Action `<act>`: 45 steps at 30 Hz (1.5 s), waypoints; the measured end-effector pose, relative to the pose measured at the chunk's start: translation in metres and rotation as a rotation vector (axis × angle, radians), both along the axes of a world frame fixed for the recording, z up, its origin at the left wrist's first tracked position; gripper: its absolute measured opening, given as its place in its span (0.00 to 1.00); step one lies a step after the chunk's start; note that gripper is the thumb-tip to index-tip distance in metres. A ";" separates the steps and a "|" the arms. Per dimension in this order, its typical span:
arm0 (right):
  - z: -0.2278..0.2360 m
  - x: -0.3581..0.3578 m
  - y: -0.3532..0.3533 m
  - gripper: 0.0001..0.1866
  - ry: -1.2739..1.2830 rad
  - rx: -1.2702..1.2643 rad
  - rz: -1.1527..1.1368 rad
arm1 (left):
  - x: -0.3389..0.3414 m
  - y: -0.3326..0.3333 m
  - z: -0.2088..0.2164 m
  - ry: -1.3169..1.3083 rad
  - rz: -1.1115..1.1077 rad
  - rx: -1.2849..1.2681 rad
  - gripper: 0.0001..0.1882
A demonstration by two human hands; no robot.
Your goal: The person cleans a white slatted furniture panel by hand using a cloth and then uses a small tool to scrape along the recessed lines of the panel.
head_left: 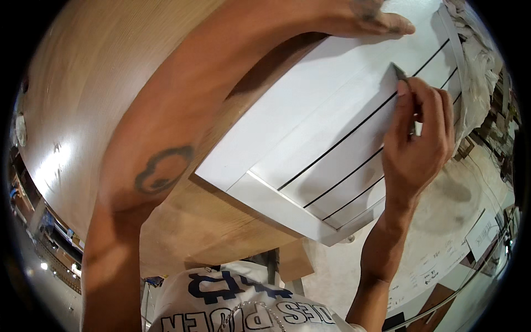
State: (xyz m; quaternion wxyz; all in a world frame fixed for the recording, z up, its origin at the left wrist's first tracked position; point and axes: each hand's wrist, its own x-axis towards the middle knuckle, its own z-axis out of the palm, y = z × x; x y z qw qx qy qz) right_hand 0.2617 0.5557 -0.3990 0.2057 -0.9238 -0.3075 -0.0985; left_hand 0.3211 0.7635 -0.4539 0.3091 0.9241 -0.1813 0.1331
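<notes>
A white panelled door [326, 110] with dark grooves lies flat on a wooden table. My left hand [381, 21] rests at the door's far edge with the thumb stretched out; its other fingers are partly cut off by the top of the view. Over the grooved middle of the door, my right hand [419, 130] is closed on a small thin grey piece [397, 71], pinched between thumb and fingers. Its tip is close to one of the dark grooves [343, 141]. I cannot make out whether it is a blade or folded abrasive sheet.
The light wooden table [99, 72] spreads to the left and under the door. Crumpled translucent plastic sheeting [475, 72] lies along the door's far right side. Lower right is a pale surface with handwriting [426, 271]. A brown board [296, 260] stands below the table edge.
</notes>
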 end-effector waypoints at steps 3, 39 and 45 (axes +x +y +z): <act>-0.019 -0.041 -0.008 0.12 -0.063 0.077 0.219 | -0.005 -0.001 0.008 -0.011 -0.007 0.010 0.36; 0.054 -0.123 -0.123 0.13 0.673 1.266 -0.803 | 0.004 -0.009 0.025 0.165 0.089 0.088 0.24; 0.026 -0.164 -0.117 0.15 0.727 1.493 -1.113 | 0.002 -0.001 0.032 0.151 0.113 0.145 0.25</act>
